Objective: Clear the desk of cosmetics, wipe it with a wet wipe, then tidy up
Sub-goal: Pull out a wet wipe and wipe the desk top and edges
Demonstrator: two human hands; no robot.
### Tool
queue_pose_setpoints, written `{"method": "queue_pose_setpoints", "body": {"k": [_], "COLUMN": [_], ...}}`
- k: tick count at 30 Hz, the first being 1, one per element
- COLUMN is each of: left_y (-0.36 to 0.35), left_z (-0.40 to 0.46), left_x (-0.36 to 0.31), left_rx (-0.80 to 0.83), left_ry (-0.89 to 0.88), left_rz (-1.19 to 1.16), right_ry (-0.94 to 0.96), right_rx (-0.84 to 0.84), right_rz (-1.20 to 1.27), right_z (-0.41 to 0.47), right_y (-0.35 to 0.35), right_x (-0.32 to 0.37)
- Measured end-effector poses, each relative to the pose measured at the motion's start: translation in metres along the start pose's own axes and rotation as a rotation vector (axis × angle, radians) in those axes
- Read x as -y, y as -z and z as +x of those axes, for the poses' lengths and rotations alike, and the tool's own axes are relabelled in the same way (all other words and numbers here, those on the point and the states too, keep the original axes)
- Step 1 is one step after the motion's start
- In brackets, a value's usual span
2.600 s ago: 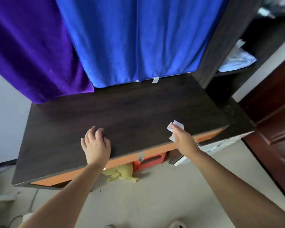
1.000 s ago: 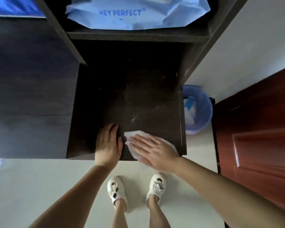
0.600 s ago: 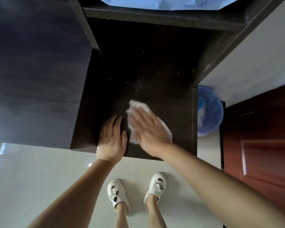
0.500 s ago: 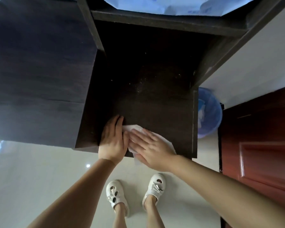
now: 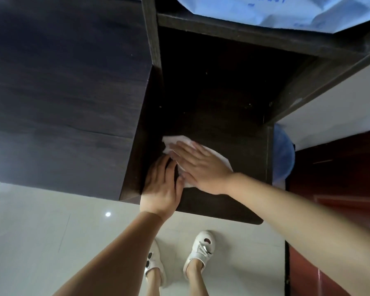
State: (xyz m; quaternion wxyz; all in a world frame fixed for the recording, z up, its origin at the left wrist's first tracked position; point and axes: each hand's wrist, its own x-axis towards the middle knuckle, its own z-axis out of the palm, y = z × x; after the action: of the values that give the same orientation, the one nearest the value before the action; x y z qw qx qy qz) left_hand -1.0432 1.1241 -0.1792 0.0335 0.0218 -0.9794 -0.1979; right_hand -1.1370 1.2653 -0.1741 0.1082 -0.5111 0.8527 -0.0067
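Wiping is best done with the wet wipe (image 5: 221,160) kept flat under the open right hand (image 5: 203,169), pressed on the low shelf (image 5: 233,129); the left hand (image 5: 161,186), open and empty, is braced just beside. Sideways strokes are limited by the desk (image 5: 62,92) and the bin (image 5: 283,152).

Both forearms were bare, with no sleeves reaching them. The feet wore white strapped shoes (image 5: 199,249) with small cut-out holes, ankles bare above them.
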Motion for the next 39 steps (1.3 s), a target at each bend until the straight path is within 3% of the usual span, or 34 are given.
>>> {"method": "queue_pose_setpoints", "body": {"k": [3, 7, 9, 10, 13, 15, 17, 21, 22, 26, 28, 33, 37, 39], "left_y": [0.000, -0.005, -0.006, -0.006, -0.004, -0.004, -0.005, -0.006, -0.006, -0.004, -0.004, -0.004, -0.002, -0.001], "left_z": [0.000, 0.001, 0.001, 0.001, 0.001, 0.001, 0.001, 0.001, 0.001, 0.002, 0.002, 0.003, 0.003, 0.004], "left_x": [-0.001, 0.001, 0.001, 0.001, 0.000, 0.000, 0.000, 0.001, 0.001, 0.000, 0.000, -0.001, -0.002, -0.002], "left_rx": [-0.007, -0.004, 0.005, 0.010, 0.020, 0.023, 0.017, 0.010, 0.007, 0.020, 0.026, 0.016, 0.025, 0.025], "left_ry": [0.019, 0.029, 0.034, 0.035, 0.037, 0.041, 0.043, 0.043, 0.038, 0.043, 0.045, 0.046, 0.050, 0.052], "left_rz": [0.007, 0.033, 0.042, 0.041, 0.035, 0.030, 0.024, 0.036, 0.038, 0.040, 0.044, 0.055, 0.050, 0.039], "right_ry": [0.034, -0.542, -0.741, -0.720, -0.356, -0.201, -0.246, -0.894, -0.885, -0.474, -0.465, -1.092, -1.336, -1.304], "right_rx": [0.000, -0.063, -0.106, -0.108, -0.095, -0.076, -0.098, -0.137, -0.160, -0.106, -0.118, -0.075, -0.145, -0.128], "right_rz": [-0.018, 0.108, 0.170, 0.184, 0.224, 0.200, 0.058, 0.096, 0.072, 0.071, 0.101, 0.142, 0.308, 0.340], "right_z": [0.001, 0.057, 0.083, 0.090, 0.080, 0.066, 0.073, 0.111, 0.124, 0.143, 0.118, 0.027, 0.028, 0.027], "right_y": [0.009, 0.023, 0.025, 0.023, 0.017, 0.016, 0.017, 0.031, 0.033, 0.027, 0.031, 0.020, 0.007, 0.010], "right_x": [-0.042, -0.109, -0.106, -0.093, -0.034, -0.030, -0.060, -0.108, -0.098, -0.070, -0.097, -0.141, -0.087, -0.047]}}
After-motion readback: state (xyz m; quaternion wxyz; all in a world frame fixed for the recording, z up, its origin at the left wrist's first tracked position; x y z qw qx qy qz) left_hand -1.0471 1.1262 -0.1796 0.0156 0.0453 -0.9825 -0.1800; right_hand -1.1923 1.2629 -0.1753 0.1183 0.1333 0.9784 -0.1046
